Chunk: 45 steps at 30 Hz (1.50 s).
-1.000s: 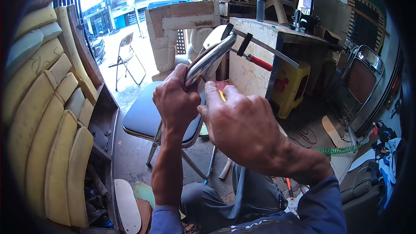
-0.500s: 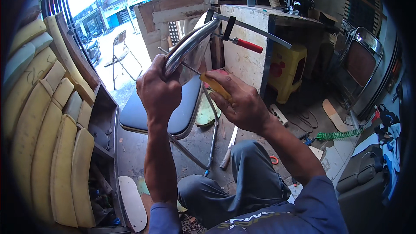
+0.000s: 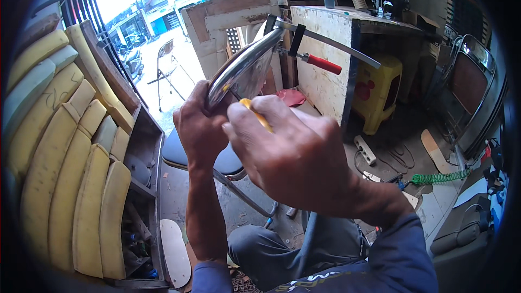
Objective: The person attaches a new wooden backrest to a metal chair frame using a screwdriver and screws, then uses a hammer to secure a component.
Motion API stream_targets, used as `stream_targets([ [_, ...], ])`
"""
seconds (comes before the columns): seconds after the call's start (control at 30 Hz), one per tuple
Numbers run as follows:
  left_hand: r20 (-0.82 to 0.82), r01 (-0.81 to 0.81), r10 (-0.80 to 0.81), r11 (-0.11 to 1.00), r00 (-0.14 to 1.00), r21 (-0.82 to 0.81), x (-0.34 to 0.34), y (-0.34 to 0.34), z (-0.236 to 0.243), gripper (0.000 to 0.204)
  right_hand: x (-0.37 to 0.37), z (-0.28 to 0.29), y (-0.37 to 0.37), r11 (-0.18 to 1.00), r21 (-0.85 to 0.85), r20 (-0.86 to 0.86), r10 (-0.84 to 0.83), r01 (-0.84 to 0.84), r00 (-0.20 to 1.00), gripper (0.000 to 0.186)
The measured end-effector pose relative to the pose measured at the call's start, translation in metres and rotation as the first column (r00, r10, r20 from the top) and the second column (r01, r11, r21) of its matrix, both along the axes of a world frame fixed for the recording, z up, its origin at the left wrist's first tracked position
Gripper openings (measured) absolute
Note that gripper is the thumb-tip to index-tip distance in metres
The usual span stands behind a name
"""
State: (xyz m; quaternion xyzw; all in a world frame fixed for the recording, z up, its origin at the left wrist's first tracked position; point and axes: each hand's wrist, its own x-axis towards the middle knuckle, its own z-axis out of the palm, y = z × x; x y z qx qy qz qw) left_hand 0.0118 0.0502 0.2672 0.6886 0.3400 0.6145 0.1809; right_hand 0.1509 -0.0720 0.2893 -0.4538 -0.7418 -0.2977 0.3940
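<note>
A folding chair stands before me, with a dark padded seat point(image 3: 230, 164) and a shiny chrome rim point(image 3: 247, 57) around its tilted backrest. My left hand point(image 3: 199, 125) is wrapped around the lower left end of that rim. In my right hand point(image 3: 296, 154) is a yellow-handled screwdriver point(image 3: 256, 114), its thin dark shaft pointing up and left at the backrest's inner side. Whether its tip touches the backrest cannot be seen. A bar clamp with a red handle point(image 3: 324, 64) grips the top of the backrest.
Yellow foam pads point(image 3: 59, 179) are stacked upright on the left. A worktable point(image 3: 325, 49) carries a sewing machine point(image 3: 392, 4), with a yellow stool point(image 3: 378, 95) beneath. On the right floor lie a power strip point(image 3: 364, 150) and a green coiled hose point(image 3: 439, 177). Another folding chair point(image 3: 165, 68) stands outside.
My right hand has turned knuckles-up and come closer to the left hand, still holding the screwdriver. The shaft tip that showed beyond the rim is out of sight. The view has shifted slightly.
</note>
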Motion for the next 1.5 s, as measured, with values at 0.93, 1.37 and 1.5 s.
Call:
stream_targets([
  [0.93,-0.177,-0.194,0.207,0.977,0.962,0.091,0.003,0.006,-0.002,0.022,0.030,-0.030,-0.002,0.897,-0.443,-0.191,-0.093,-0.002,0.977,0.043],
  [1.37,-0.134,-0.081,0.090,0.994,0.987,0.071,-0.001,0.024,-0.002,0.020,0.111,-0.086,-0.063,0.843,-0.369,-0.676,0.046,-0.392,0.735,0.040],
  [1.5,-0.169,-0.090,0.103,0.992,0.980,0.084,-0.004,0.023,-0.003,0.019,0.117,-0.121,-0.050,0.865,-0.289,-0.745,0.065,-0.410,0.663,0.037],
])
